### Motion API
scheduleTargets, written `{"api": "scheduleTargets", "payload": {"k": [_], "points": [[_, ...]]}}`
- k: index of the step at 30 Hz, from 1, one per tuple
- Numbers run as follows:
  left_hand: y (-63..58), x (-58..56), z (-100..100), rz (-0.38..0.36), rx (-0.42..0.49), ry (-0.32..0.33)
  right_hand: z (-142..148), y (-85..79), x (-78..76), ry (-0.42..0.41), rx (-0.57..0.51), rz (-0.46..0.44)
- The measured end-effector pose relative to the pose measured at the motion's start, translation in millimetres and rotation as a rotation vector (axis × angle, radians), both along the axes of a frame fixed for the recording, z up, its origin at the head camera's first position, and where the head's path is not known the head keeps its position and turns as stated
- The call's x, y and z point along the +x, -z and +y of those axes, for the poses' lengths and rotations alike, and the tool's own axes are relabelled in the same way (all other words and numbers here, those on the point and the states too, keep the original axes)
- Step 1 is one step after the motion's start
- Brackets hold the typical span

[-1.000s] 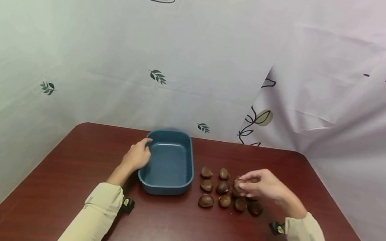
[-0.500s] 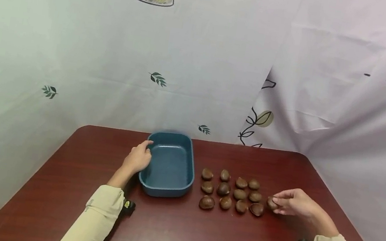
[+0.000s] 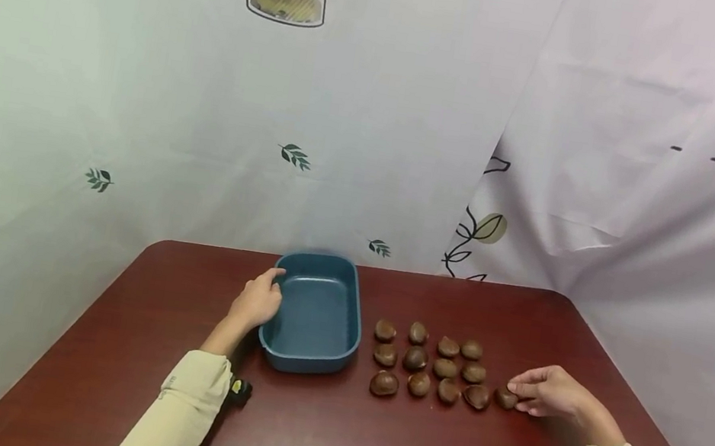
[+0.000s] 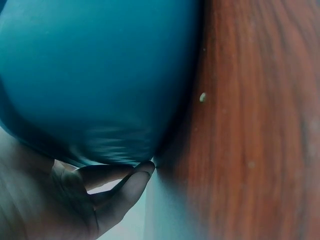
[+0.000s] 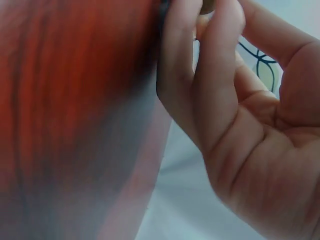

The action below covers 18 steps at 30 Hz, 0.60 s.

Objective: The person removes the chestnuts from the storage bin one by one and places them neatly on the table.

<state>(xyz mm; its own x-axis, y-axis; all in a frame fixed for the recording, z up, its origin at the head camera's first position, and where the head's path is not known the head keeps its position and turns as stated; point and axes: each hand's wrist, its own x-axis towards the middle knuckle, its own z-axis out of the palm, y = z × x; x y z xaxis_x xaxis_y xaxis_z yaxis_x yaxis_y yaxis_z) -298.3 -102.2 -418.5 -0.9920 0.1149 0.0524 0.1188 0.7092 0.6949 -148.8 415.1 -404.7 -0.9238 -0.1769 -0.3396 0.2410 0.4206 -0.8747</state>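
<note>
At the left rim of a blue rectangular bin (image 3: 309, 364), my left hand (image 3: 257, 302) grips the wall, one finger reaching over the edge. In the left wrist view the bin's outer side (image 4: 100, 65) fills the upper left, with fingertips against its lower edge. My right hand (image 3: 552, 392) pinches a brown chestnut (image 3: 506, 398) at the right end of the front row, at table level. Only a sliver of it shows in the right wrist view, above the fingers (image 5: 215, 75). Other chestnuts (image 3: 445, 368) lie in three rows between bin and right hand.
A dark red wooden table (image 3: 325, 442) with rounded far corners carries everything. Behind and beside it hangs a pale printed cloth (image 3: 397, 144), close to the table's far edge. No chestnuts show inside the bin.
My right hand moved right from over the chestnut rows with a chestnut, then brought it nearer to the front row's right end. My left hand stayed on the bin. The head view tilted slightly up.
</note>
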Motion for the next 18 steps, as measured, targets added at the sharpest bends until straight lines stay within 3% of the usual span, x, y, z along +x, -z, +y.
{"api": "scheduleTargets", "payload": {"k": [9, 18], "points": [[5.6, -3.0, 1, -0.008, 0.013, 0.001, -1, 8.8, -3.9, 0.017, 0.035, 0.017], [14.1, -5.6, -4, 0.015, 0.081, -0.023, -11, 2.4, -0.2, 0.172, 0.177, 0.079]]}}
